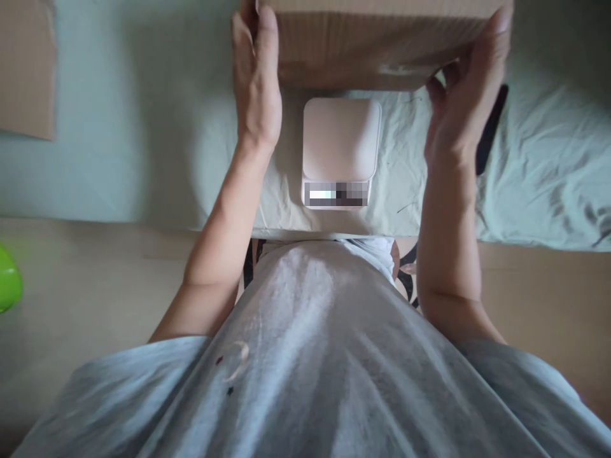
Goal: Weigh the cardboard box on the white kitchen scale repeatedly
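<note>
Cardboard box held up betw. both hands, long axis L–R, directly above scale. Left hand flat on left side, right hand gripping right edge.

Dim, soft light; slight blur.

Two hands, left and right, grip one cardboard box at 12 o'clock; one white scale below; one cardboard sheet at 10 o'clock.

Both hands grip a cardboard box above a scale.
</note>
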`<state>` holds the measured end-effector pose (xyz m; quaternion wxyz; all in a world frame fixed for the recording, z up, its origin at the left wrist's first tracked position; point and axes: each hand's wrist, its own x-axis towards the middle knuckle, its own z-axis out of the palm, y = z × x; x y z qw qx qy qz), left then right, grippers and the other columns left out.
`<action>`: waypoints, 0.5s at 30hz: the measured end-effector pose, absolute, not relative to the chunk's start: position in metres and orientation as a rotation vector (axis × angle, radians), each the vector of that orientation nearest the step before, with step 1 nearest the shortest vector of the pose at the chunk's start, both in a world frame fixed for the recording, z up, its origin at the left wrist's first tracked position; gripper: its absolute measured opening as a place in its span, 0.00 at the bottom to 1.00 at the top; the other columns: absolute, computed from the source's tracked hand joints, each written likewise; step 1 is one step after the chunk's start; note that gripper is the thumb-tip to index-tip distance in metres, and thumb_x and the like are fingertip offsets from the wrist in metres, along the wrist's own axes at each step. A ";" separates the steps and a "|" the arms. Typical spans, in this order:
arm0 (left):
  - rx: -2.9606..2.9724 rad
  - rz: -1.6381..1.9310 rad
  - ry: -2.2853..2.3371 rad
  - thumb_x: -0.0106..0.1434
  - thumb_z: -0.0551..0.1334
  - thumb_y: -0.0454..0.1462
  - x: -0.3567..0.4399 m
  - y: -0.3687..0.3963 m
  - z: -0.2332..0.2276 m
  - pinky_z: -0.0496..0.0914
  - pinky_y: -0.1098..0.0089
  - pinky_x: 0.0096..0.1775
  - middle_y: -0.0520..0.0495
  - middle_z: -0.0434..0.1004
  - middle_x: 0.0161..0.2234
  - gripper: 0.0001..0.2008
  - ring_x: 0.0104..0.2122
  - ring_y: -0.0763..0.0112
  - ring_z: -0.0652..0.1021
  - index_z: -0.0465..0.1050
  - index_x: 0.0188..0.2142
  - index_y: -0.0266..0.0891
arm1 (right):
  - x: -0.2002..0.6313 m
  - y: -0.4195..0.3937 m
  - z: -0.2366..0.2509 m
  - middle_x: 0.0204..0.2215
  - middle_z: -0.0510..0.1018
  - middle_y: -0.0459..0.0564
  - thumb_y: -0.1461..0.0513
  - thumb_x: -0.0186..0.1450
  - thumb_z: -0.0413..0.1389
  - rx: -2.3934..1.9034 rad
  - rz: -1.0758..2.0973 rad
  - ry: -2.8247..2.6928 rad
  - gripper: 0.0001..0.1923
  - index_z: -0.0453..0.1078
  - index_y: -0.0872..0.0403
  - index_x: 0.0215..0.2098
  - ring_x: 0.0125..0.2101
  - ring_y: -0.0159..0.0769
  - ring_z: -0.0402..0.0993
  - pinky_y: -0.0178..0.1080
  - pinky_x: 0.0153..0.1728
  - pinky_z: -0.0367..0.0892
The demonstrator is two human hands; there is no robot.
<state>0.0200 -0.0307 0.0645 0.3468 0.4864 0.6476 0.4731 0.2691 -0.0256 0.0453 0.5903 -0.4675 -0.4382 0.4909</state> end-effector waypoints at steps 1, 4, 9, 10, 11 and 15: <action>1.194 1.190 1.647 0.74 0.42 0.38 0.022 -0.026 0.060 0.64 0.65 0.62 0.56 0.52 0.64 0.14 0.65 0.73 0.56 0.52 0.57 0.44 | 0.268 -0.022 0.040 0.58 0.67 0.42 0.42 0.54 0.53 -1.109 1.143 -1.026 0.30 0.62 0.44 0.50 0.61 0.36 0.60 0.44 0.57 0.63; 1.091 1.140 1.642 0.75 0.41 0.36 0.024 -0.013 0.047 0.57 0.71 0.65 0.58 0.49 0.65 0.14 0.65 0.78 0.53 0.50 0.58 0.44 | 0.265 -0.018 0.028 0.55 0.70 0.34 0.43 0.58 0.50 -1.137 1.140 -1.056 0.21 0.64 0.38 0.47 0.58 0.31 0.63 0.40 0.55 0.65; 1.066 1.159 1.580 0.74 0.41 0.40 0.023 -0.004 0.031 0.56 0.66 0.64 0.57 0.56 0.62 0.13 0.65 0.74 0.54 0.56 0.54 0.45 | 0.257 -0.016 0.014 0.51 0.73 0.28 0.41 0.59 0.49 -1.155 1.084 -1.064 0.19 0.66 0.33 0.46 0.57 0.31 0.63 0.41 0.53 0.65; 1.059 1.164 1.574 0.74 0.41 0.40 0.022 -0.004 0.028 0.58 0.66 0.63 0.56 0.57 0.62 0.13 0.64 0.74 0.55 0.57 0.53 0.45 | 0.256 -0.015 0.011 0.50 0.74 0.28 0.40 0.58 0.49 -1.163 1.083 -1.048 0.20 0.66 0.34 0.45 0.56 0.31 0.63 0.41 0.54 0.64; 1.057 1.171 1.568 0.74 0.42 0.40 0.022 -0.004 0.025 0.59 0.66 0.63 0.56 0.57 0.62 0.13 0.64 0.75 0.55 0.57 0.53 0.46 | 0.255 -0.015 0.009 0.50 0.74 0.28 0.40 0.57 0.50 -1.171 1.092 -1.026 0.20 0.67 0.34 0.44 0.57 0.31 0.62 0.42 0.54 0.63; 1.037 1.186 1.573 0.74 0.41 0.43 0.017 -0.006 0.007 0.57 0.64 0.63 0.58 0.52 0.64 0.14 0.63 0.77 0.55 0.54 0.56 0.50 | 0.262 -0.013 0.002 0.54 0.71 0.27 0.35 0.52 0.52 -1.175 1.178 -0.969 0.28 0.64 0.30 0.48 0.61 0.31 0.57 0.46 0.59 0.58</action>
